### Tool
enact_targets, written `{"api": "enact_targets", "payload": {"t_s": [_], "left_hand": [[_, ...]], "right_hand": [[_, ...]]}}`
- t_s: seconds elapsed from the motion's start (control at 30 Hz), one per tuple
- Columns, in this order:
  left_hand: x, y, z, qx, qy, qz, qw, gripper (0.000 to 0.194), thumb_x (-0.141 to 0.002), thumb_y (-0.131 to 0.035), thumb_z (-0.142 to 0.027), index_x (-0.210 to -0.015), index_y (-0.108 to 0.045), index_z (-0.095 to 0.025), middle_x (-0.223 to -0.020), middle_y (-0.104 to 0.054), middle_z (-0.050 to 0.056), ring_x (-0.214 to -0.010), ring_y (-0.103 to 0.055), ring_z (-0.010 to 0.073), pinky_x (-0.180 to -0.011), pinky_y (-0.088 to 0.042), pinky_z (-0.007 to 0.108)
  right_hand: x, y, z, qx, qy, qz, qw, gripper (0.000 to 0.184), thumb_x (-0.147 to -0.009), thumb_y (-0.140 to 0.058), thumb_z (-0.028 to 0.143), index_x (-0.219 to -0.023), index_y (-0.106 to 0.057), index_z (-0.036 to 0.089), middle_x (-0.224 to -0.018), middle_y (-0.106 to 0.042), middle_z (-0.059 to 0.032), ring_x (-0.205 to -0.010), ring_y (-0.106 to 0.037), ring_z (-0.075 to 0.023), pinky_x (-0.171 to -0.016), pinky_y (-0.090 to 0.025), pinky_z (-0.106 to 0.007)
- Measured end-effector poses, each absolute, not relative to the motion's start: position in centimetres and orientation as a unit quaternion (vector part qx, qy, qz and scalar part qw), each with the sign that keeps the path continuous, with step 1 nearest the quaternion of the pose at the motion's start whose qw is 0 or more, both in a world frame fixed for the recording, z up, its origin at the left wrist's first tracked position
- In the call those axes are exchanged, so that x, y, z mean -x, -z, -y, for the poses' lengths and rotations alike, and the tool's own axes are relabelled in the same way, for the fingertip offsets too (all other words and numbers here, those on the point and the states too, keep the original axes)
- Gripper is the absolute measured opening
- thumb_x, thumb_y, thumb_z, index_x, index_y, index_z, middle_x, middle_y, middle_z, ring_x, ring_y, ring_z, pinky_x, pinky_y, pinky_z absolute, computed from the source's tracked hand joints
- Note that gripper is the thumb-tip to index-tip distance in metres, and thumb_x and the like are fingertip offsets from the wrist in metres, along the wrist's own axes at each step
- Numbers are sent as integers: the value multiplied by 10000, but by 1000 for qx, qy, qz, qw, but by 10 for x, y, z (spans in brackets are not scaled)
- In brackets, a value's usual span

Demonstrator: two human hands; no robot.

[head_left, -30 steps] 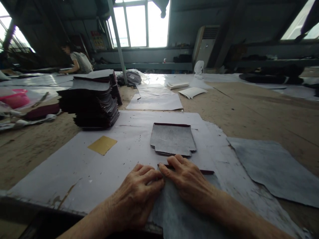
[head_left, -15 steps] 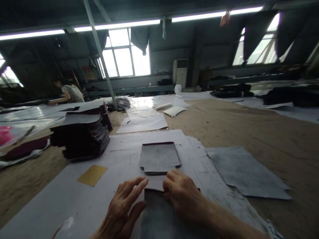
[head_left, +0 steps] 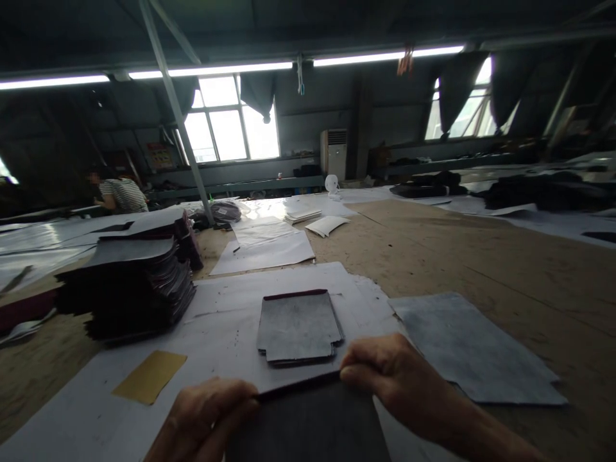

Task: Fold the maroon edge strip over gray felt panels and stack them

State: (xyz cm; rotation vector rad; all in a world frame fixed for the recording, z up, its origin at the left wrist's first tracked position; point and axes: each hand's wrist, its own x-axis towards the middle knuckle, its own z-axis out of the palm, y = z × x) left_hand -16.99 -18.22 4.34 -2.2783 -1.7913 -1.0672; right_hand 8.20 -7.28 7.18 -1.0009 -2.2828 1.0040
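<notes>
Between my hands is a dark grey fabric panel (head_left: 308,423), its far edge raised off the white paper. My left hand (head_left: 206,414) pinches that edge at its left corner. My right hand (head_left: 389,378) grips the same edge near the right corner, thumb below and fingers curled over. Just beyond lies a small pile of grey notched panels (head_left: 298,324) with a dark maroon far edge. The near part of the held panel runs out of the bottom of the view.
A tall stack of dark panels (head_left: 129,289) stands at left, with a tan card (head_left: 150,377) in front. Larger grey sheets (head_left: 476,346) lie at right on the brown table (head_left: 520,256). White papers (head_left: 264,250) and a small white fan (head_left: 332,185) are farther back. A person (head_left: 120,192) works far left.
My left hand has closed on the panel's left corner, and my right hand has shifted right along its edge. That far edge is now lifted. The camera view has turned slightly.
</notes>
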Motion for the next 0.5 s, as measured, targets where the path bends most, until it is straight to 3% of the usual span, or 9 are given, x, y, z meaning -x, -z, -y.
{"api": "enact_targets", "payload": {"t_s": [0.1, 0.2, 0.37, 0.5], "left_hand": [[176, -62, 154, 705, 292, 644, -54, 315, -835, -478, -455, -729, -672, -230, -629, -637, -36, -578, -577, 127, -520, -418, 190], [183, -80, 111, 700, 254, 649, -157, 331, -818, -479, -420, -670, -667, -192, -572, -602, -29, -564, -552, 125, -516, -395, 192], [190, -69, 43, 658, 284, 692, -86, 199, -774, -527, -315, -785, -698, -214, -647, -645, -16, -661, -576, 147, -613, -394, 227], [190, -39, 19, 635, 288, 716, -28, 171, -796, -531, -266, -782, -688, -200, -761, -662, 9, -755, -583, 150, -715, -418, 271]], "right_hand": [[-73, -83, 50, 408, -419, 781, 218, 133, -707, -556, 255, -617, -597, 166, -498, -471, 40, -480, -413, -79, -465, -323, -196], [-59, -88, 16, 443, -396, 770, 232, 137, -699, -577, 293, -647, -595, 167, -526, -508, 37, -494, -440, -83, -474, -349, -195], [-28, -70, -35, 506, -255, 785, 252, 119, -739, -602, 276, -695, -607, 165, -577, -550, 23, -588, -513, -113, -579, -395, -234], [-11, -47, -53, 522, -166, 802, 240, 215, -836, -547, 353, -793, -596, 148, -789, -606, -11, -746, -566, -134, -727, -450, -322]]}}
